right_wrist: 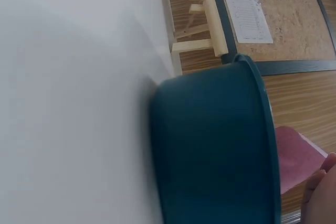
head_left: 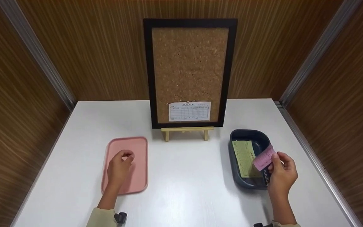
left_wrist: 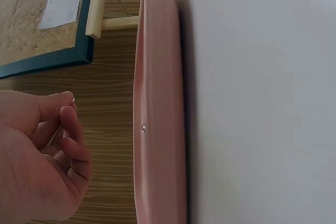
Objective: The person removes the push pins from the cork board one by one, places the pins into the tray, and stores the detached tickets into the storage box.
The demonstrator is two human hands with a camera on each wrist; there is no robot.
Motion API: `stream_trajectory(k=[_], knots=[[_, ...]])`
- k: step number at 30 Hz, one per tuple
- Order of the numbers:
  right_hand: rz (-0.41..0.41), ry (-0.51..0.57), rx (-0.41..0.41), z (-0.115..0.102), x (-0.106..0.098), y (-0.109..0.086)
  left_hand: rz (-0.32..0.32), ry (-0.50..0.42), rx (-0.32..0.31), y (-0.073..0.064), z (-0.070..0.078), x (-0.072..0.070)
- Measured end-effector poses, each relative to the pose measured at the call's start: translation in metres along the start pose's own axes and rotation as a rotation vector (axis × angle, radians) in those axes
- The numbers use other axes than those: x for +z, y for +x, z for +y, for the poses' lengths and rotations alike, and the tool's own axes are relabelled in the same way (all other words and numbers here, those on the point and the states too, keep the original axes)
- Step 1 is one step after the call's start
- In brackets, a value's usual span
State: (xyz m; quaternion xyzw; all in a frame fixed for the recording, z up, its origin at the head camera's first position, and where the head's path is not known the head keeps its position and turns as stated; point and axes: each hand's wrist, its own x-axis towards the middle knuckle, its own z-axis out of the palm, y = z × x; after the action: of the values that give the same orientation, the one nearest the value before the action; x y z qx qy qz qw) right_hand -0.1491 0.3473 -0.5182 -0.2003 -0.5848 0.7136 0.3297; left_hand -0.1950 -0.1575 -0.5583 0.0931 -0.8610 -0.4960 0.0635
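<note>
My right hand (head_left: pixel 282 173) pinches a pink printed paper slip (head_left: pixel 263 158) over the right side of a dark blue tub (head_left: pixel 234 164). A green printed slip (head_left: pixel 246 159) lies inside that tub. Over the pink tray (head_left: pixel 140 176), my left hand (head_left: pixel 118 167) brings thumb and index fingertips together. In the left wrist view, a tiny pale tip of a pushpin (left_wrist: pixel 73 99) shows at those fingertips; the rest is hidden. A clear, shiny bead-like thing (left_wrist: pixel 143 128) shows at the tray's side.
A black-framed corkboard (head_left: pixel 191 63) stands on a small wooden easel (head_left: pixel 187 129) at the back of the white table (head_left: pixel 181 176). One white printed form (head_left: pixel 190 112) is pinned low on the cork. Wood-grain panels (head_left: pixel 106 47) enclose the table's back and sides.
</note>
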Motion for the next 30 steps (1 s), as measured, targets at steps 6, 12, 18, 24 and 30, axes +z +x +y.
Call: stream_trajectory(k=[6, 12, 18, 24, 30], knots=[[0.024, -0.045, 0.016, 0.005, -0.003, -0.004, 0.007, 0.042, 0.003, -0.001, -0.006, 0.002], [0.059, -0.176, 0.014, 0.011, -0.007, -0.003, 0.0, 0.076, -0.005, -0.003, -0.009, 0.002], [0.106, -0.425, -0.05, 0.015, -0.013, -0.005, -0.022, 0.089, -0.019, -0.003, -0.011, 0.002], [0.156, -0.569, -0.062, 0.014, -0.016, -0.007, -0.029, 0.109, -0.016, -0.003, -0.012, 0.001], [0.161, -0.631, -0.083, 0.015, -0.018, -0.005, -0.041, 0.118, 0.002, -0.004, -0.013, 0.001]])
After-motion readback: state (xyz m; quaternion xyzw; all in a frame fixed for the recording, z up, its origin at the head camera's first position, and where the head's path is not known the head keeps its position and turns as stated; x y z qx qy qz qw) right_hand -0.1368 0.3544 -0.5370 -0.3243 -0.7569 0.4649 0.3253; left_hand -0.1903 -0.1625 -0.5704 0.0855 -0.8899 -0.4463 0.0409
